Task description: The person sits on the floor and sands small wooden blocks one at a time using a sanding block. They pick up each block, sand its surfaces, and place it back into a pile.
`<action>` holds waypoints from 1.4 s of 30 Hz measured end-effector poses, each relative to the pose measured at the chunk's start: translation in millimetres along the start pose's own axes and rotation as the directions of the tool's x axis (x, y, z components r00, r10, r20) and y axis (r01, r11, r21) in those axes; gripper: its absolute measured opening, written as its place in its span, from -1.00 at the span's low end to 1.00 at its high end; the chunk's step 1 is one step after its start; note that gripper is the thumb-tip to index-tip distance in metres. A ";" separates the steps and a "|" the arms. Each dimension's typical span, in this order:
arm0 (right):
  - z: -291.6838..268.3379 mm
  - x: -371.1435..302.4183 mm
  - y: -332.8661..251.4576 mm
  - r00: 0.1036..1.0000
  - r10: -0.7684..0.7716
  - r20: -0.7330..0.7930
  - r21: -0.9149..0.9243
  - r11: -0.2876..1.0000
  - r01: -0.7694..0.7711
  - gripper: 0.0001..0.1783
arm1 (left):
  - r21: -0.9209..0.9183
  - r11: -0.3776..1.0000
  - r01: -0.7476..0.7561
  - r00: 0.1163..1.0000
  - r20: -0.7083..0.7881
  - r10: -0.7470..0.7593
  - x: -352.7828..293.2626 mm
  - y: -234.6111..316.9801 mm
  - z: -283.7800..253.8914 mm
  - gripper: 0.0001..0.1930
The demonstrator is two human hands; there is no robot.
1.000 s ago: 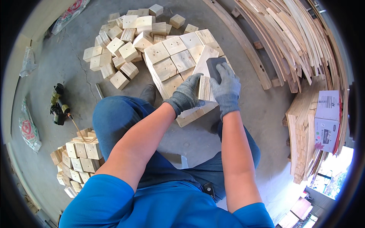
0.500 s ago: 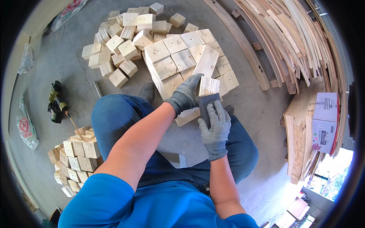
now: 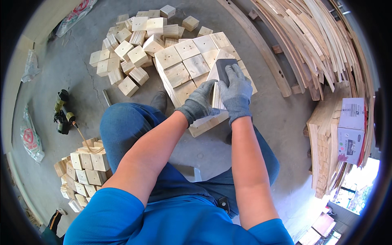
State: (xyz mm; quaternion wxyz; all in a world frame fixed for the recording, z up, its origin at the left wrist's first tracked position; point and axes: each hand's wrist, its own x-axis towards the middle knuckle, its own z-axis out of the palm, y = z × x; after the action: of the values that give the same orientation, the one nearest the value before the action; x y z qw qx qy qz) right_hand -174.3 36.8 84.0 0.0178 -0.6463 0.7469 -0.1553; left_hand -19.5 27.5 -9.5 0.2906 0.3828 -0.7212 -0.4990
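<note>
My left hand [image 3: 199, 101], in a grey knit glove, grips a pale wooden block [image 3: 213, 75] by its side; layered grain shows at the block's near end. My gloved right hand [image 3: 236, 90] presses a dark grey sanding block [image 3: 222, 69] flat along the upper face of that wood. Its fingers lie over the sanding block and hide part of it. Beneath both hands, square wooden blocks [image 3: 175, 73] stand packed together in rows, their upper faces dotted with small holes or knots.
Loose wooden blocks [image 3: 139, 55] lie heaped beyond, to the left. A nail gun [image 3: 61, 110] with a hose rests on the floor, near another block stack [image 3: 87, 161]. Long wood strips [image 3: 310, 45] and a cardboard box [image 3: 351, 130] line the right side. A long board [image 3: 261, 49] lies there too.
My right hand has slid the sanding block forward, away from me, from the wood's near end to its far part. My left hand keeps its hold in nearly the same place.
</note>
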 end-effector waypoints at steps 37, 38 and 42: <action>-26.3 -141.2 -19.8 0.997 -0.070 -0.029 0.037 0.997 0.071 -0.26 | -0.110 0.994 -0.024 1.000 -0.018 0.022 2.2 -12.1 7.9 0.11; -27.3 -149.7 -17.8 0.995 -0.090 -0.044 0.028 0.995 0.092 -0.25 | -0.044 0.999 0.014 1.000 0.000 -0.014 0.2 7.5 -0.5 0.08; -28.0 -146.9 -14.6 0.993 -0.107 -0.044 0.005 0.994 0.107 -0.27 | -0.065 0.998 -0.005 1.000 -0.018 0.003 2.2 -6.0 7.5 0.09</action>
State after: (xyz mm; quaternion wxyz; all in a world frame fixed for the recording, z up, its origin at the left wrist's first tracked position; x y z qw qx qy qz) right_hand -142.6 183.6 88.8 -0.0045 -0.6819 0.7107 -0.1729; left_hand -25.1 28.1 -17.5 0.3102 0.3762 -0.7028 -0.5180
